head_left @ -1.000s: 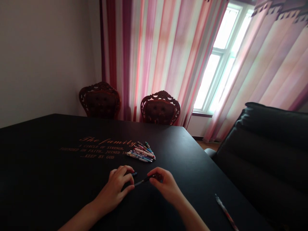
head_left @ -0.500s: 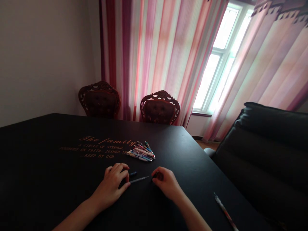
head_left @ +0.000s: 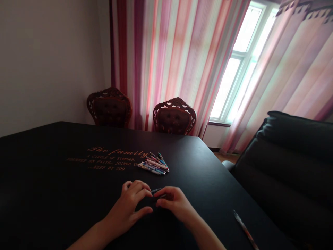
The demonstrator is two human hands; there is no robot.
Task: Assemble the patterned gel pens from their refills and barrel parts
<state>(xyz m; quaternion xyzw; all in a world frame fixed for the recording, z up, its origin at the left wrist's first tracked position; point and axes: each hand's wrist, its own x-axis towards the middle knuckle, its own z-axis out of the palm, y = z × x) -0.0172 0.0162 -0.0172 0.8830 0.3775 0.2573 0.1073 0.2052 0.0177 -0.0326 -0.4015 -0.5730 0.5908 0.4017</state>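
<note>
My left hand (head_left: 135,203) rests low over the black table, its thumb and fingers apart with nothing seen between them. Facing it, my right hand (head_left: 176,203) has thumb and index finger closed on a slim pen piece, mostly hidden by the fingers. Just behind the fingertips of both hands lies a short dark pen part (head_left: 156,190), partly covered. Farther back is a loose pile of pens (head_left: 154,164) in white, pink, blue and dark colours.
One pen (head_left: 244,227) lies alone near the right edge of the black table (head_left: 65,205). Gold lettering (head_left: 117,152) is printed left of the pile. Two carved chairs (head_left: 174,119) stand beyond the far edge, and a dark leather seat (head_left: 291,173) is at the right.
My left hand has moved right and its thumb has parted from the thin pen rod it held. My right hand has shifted left, so the hands nearly meet.
</note>
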